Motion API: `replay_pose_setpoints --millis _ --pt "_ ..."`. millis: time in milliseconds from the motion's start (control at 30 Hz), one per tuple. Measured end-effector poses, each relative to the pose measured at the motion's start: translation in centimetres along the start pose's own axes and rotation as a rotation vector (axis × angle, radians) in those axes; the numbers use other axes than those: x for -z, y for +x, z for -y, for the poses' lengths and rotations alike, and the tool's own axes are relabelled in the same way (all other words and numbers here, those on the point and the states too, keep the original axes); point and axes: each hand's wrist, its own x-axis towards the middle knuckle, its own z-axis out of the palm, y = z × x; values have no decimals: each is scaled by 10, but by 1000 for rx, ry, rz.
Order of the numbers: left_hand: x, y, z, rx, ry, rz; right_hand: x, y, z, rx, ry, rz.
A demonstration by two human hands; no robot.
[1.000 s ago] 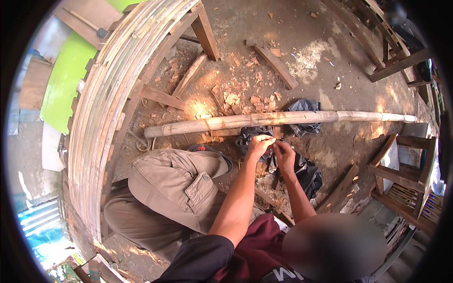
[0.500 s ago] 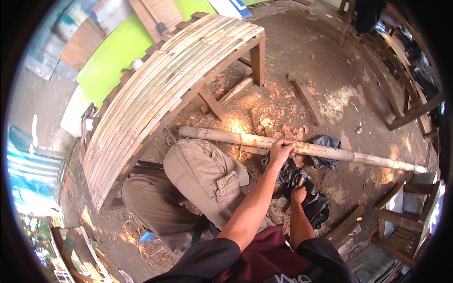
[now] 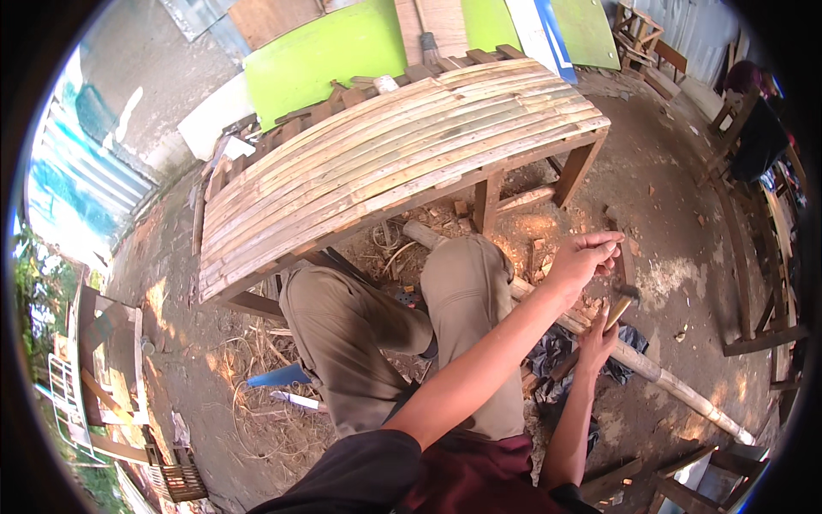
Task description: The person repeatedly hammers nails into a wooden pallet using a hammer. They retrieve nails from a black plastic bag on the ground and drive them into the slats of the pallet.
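Note:
My left hand (image 3: pixel 587 264) is raised ahead of me, thumb and fingers pinched together; what sits between them is too small to make out. Just below it, my right hand (image 3: pixel 597 345) grips a hammer (image 3: pixel 618 310) by its light wooden handle, the dark head pointing up and away. Beneath both hands a long bamboo pole (image 3: pixel 659 373) lies slanting across the ground, partly hidden by my knee and forearm. A crumpled black plastic bag (image 3: pixel 635 341) lies beside the pole, under my right hand.
A low table topped with bamboo slats (image 3: pixel 385 154) stands ahead, close to my knees. Wood chips litter the ground under its right end. A blue flat piece (image 3: pixel 280 377) lies left of my legs. Wooden frames (image 3: pixel 766 341) line the right, where another person (image 3: pixel 760 137) is partly visible.
My view has swung left toward the table. My left hand has lifted off the bamboo pole, its fingers pinched. My right hand has risen from the black plastic with the hammer.

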Motion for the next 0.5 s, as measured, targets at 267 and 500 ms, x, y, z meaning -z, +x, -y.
replay_pose_setpoints --millis 267,500 --pt "36 -94 -94 -299 174 -178 -140 -61 219 207 189 452" --pt "73 -132 -150 -425 387 -254 -194 -96 238 155 164 681"
